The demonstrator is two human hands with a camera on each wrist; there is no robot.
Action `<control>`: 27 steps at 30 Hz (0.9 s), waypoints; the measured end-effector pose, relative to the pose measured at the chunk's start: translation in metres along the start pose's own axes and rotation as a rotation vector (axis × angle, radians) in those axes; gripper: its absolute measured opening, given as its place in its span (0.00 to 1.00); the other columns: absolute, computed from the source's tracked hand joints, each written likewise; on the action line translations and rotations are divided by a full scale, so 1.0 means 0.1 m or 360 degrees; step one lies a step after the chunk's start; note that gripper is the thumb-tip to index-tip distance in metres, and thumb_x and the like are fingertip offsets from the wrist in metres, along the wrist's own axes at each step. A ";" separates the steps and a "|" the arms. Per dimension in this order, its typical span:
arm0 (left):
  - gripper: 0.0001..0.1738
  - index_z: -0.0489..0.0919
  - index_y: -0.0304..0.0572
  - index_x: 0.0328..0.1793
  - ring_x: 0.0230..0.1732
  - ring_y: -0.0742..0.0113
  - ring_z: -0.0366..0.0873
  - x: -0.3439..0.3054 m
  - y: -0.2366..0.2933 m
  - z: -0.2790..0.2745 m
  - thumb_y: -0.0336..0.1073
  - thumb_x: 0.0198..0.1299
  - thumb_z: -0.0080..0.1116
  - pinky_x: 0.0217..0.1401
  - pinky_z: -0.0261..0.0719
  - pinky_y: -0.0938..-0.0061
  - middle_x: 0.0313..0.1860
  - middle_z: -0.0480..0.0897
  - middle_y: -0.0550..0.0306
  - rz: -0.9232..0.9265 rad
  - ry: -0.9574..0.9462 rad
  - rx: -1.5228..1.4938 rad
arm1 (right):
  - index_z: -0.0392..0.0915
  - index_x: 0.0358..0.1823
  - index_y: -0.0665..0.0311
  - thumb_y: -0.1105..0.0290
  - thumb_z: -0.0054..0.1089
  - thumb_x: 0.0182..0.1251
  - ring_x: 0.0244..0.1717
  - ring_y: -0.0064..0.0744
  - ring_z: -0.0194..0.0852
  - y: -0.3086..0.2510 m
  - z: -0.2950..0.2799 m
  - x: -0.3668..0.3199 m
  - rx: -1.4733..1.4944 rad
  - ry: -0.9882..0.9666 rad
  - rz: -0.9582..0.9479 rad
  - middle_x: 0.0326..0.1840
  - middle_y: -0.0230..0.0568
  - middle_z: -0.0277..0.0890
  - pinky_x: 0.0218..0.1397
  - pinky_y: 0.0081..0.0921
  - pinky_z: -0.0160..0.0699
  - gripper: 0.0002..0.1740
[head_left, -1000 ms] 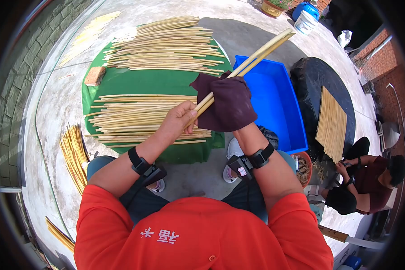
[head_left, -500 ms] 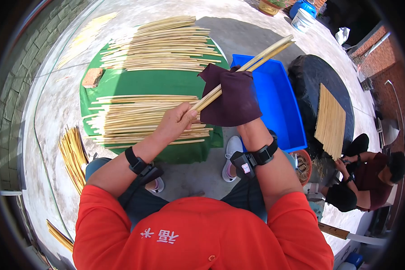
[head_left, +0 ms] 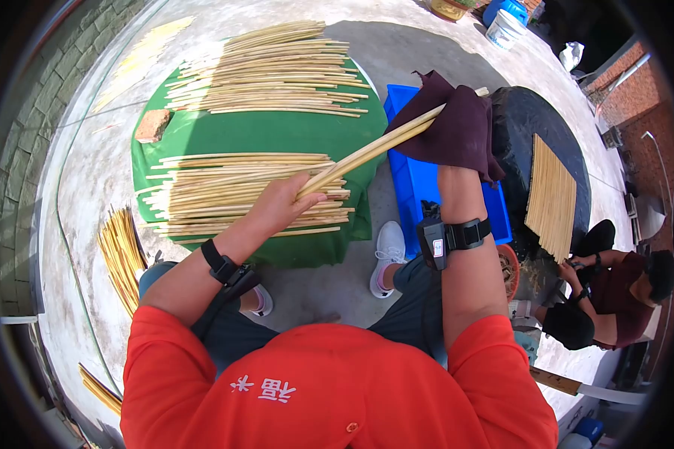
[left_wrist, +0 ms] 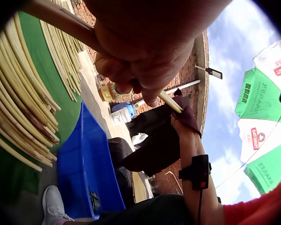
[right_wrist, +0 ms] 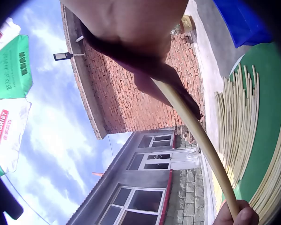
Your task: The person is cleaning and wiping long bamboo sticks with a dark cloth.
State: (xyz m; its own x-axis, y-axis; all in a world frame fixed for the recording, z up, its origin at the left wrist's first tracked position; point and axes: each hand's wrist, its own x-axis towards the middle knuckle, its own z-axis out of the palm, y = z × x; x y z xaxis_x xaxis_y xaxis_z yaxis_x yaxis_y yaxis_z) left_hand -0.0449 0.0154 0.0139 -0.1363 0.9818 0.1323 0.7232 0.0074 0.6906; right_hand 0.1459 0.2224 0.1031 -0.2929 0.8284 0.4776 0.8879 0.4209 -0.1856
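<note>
In the head view my left hand (head_left: 279, 202) grips the near end of a couple of pale peeled canes (head_left: 378, 150), thumb along them. They slant up and right into a dark purple cloth (head_left: 453, 131). The cloth drapes over my right hand (right_wrist: 136, 23) and hides its fingers in the head view. Through the cloth, that hand holds the canes near their far end, where a short tip pokes out. The left wrist view shows my left fingers curled round a cane. Below and left of the canes, similar canes (head_left: 247, 191) lie in a row on a green cloth (head_left: 232, 135).
Another row of canes (head_left: 277, 71) lies farther back, beside a brick (head_left: 153, 126). Under my right arm stands a blue tub (head_left: 408, 198). Farther right, a slatted bundle (head_left: 550, 198) lies on a black-covered round surface (head_left: 517, 120), near a seated person (head_left: 621, 299). Yellow canes (head_left: 120, 251) stand at left.
My right hand and the purple cloth have slid right along the canes, toward their far end. The left hand keeps its grip and has shifted slightly left.
</note>
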 end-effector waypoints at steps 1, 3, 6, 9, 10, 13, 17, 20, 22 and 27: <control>0.18 0.70 0.37 0.34 0.21 0.57 0.65 0.01 0.01 0.00 0.46 0.56 0.58 0.27 0.67 0.66 0.19 0.70 0.47 0.0002 0.0003 0.0003 | 0.74 0.28 0.70 0.70 0.46 0.57 0.37 0.48 0.77 -0.07 -0.03 -0.05 0.0003 0.0004 -0.0001 0.33 0.55 0.76 0.36 0.35 0.72 0.11; 0.18 0.69 0.37 0.34 0.22 0.57 0.66 0.03 0.03 0.00 0.46 0.56 0.58 0.28 0.67 0.66 0.20 0.71 0.47 -0.0058 0.0007 -0.0053 | 0.77 0.27 0.67 0.70 0.51 0.49 0.35 0.52 0.76 -0.19 -0.06 -0.11 0.0097 0.0154 -0.0173 0.29 0.55 0.77 0.40 0.39 0.73 0.08; 0.19 0.68 0.37 0.32 0.22 0.58 0.64 0.06 0.00 0.02 0.46 0.56 0.59 0.28 0.66 0.66 0.19 0.70 0.48 -0.0022 0.0057 -0.0192 | 0.76 0.23 0.64 0.69 0.52 0.47 0.32 0.50 0.75 -0.27 0.16 -0.19 0.0383 0.0192 -0.0290 0.25 0.50 0.76 0.36 0.39 0.71 0.07; 0.22 0.71 0.36 0.36 0.25 0.47 0.72 0.09 0.02 -0.04 0.50 0.55 0.58 0.30 0.69 0.64 0.22 0.75 0.43 -0.0131 -0.0022 -0.0130 | 0.73 0.21 0.63 0.69 0.53 0.44 0.30 0.46 0.73 -0.39 0.21 -0.38 0.0392 0.0265 -0.0770 0.23 0.46 0.75 0.33 0.36 0.70 0.05; 0.22 0.71 0.36 0.36 0.25 0.47 0.72 0.10 0.01 -0.04 0.50 0.55 0.58 0.30 0.69 0.64 0.22 0.75 0.43 -0.0131 -0.0020 -0.0130 | 0.73 0.21 0.63 0.69 0.54 0.44 0.30 0.45 0.74 -0.43 0.31 -0.45 0.0539 0.0205 -0.0898 0.24 0.46 0.75 0.33 0.36 0.71 0.05; 0.22 0.71 0.36 0.38 0.26 0.48 0.73 0.12 0.01 -0.06 0.50 0.54 0.59 0.30 0.69 0.65 0.22 0.75 0.44 -0.0191 -0.0042 -0.0061 | 0.73 0.23 0.63 0.71 0.56 0.44 0.29 0.40 0.73 -0.57 0.57 -0.70 0.1004 0.0122 -0.1071 0.25 0.45 0.74 0.34 0.33 0.71 0.05; 0.23 0.69 0.37 0.37 0.26 0.47 0.75 0.12 0.11 -0.13 0.50 0.53 0.60 0.29 0.70 0.63 0.21 0.76 0.46 -0.0172 0.0046 -0.0055 | 0.71 0.29 0.67 0.76 0.54 0.50 0.30 0.28 0.70 -0.78 0.59 -0.85 0.2975 -0.1114 0.0532 0.27 0.40 0.71 0.34 0.27 0.71 0.05; 0.23 0.66 0.39 0.36 0.26 0.45 0.75 0.09 0.08 -0.08 0.51 0.54 0.59 0.28 0.70 0.60 0.21 0.77 0.46 -0.0172 0.0066 0.0025 | 0.68 0.34 0.68 0.78 0.51 0.52 0.31 0.24 0.68 -0.72 0.50 -0.81 0.2621 -0.1159 0.0276 0.28 0.37 0.69 0.34 0.25 0.70 0.07; 0.23 0.64 0.39 0.35 0.26 0.44 0.75 0.06 0.06 -0.05 0.51 0.54 0.58 0.27 0.70 0.58 0.21 0.77 0.46 -0.0131 0.0101 0.0100 | 0.68 0.34 0.68 0.78 0.52 0.51 0.30 0.24 0.68 -0.70 0.54 -0.83 0.2794 -0.1054 0.0195 0.28 0.37 0.69 0.34 0.25 0.70 0.07; 0.20 0.65 0.40 0.35 0.26 0.42 0.74 0.05 0.07 -0.05 0.47 0.55 0.59 0.25 0.68 0.58 0.20 0.76 0.45 -0.0022 0.0238 0.0143 | 0.69 0.30 0.65 0.77 0.54 0.51 0.28 0.24 0.68 -0.60 0.49 -0.73 0.3133 -0.0995 0.0404 0.26 0.34 0.69 0.33 0.24 0.70 0.05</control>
State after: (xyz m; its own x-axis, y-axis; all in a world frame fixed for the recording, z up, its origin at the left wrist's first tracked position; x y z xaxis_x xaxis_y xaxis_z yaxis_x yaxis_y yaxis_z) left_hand -0.0439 0.0190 0.0231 -0.2411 0.9423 0.2324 0.7772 0.0440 0.6278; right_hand 0.0967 0.1546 0.0371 -0.6821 0.7259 0.0888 -0.4328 -0.3028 -0.8491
